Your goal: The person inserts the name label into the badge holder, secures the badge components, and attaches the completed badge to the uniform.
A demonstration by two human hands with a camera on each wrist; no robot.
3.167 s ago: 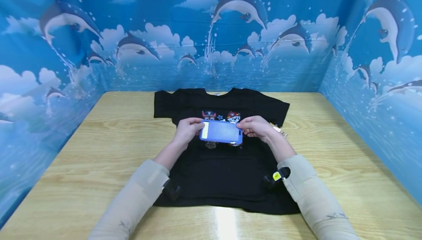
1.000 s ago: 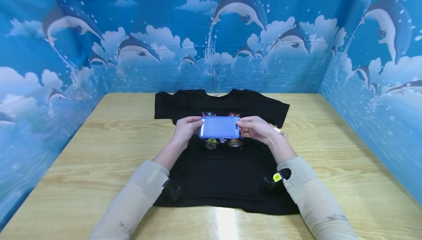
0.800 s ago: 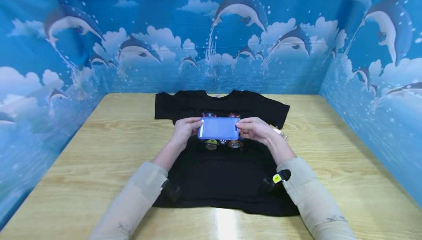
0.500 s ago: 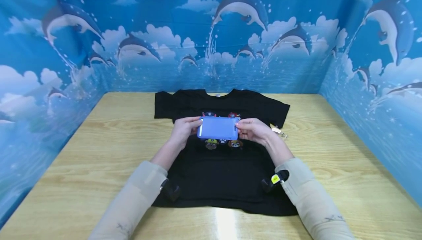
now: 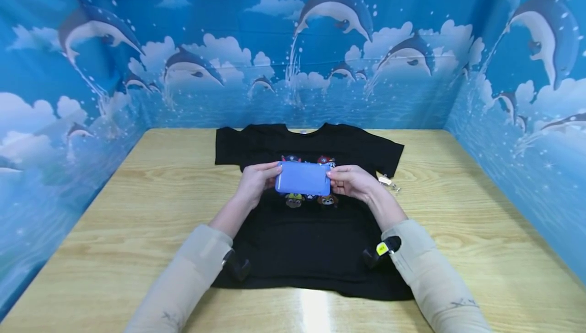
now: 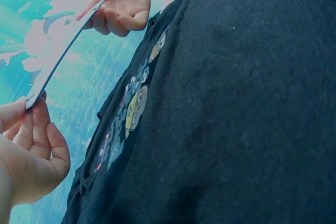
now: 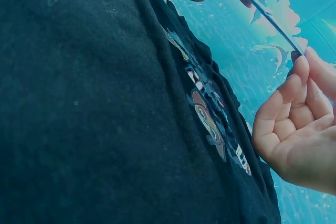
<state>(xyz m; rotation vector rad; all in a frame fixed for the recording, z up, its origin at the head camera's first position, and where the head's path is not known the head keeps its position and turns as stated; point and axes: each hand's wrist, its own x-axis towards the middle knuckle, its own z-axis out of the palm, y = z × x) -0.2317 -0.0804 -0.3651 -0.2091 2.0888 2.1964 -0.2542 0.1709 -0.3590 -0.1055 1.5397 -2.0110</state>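
A thin, flat blue card holder (image 5: pixel 303 178) with rounded corners is held up level over the black T-shirt (image 5: pixel 316 241). My left hand (image 5: pixel 255 183) pinches its left end between thumb and fingers, and my right hand (image 5: pixel 353 182) pinches the right end the same way. Both wrist views show the card holder (image 6: pixel 65 53) nearly edge-on, as a slim strip stretched between the two hands. Cartoon dog faces (image 5: pixel 327 200) printed on the shirt's chest show above and below the holder, which covers the middle of the print.
The shirt lies spread flat on a wood-grain table (image 5: pixel 151 211), its neck toward the back. By its right sleeve rests a small silvery metal piece (image 5: pixel 385 180) with little links beside it. A blue curtain with dolphins (image 5: pixel 215 28) encloses the table at the back and sides.
Since the earliest frame, the card holder has risen slightly and levelled out. The bright strip at its left end has narrowed to a thin line. Both hands keep their grip.
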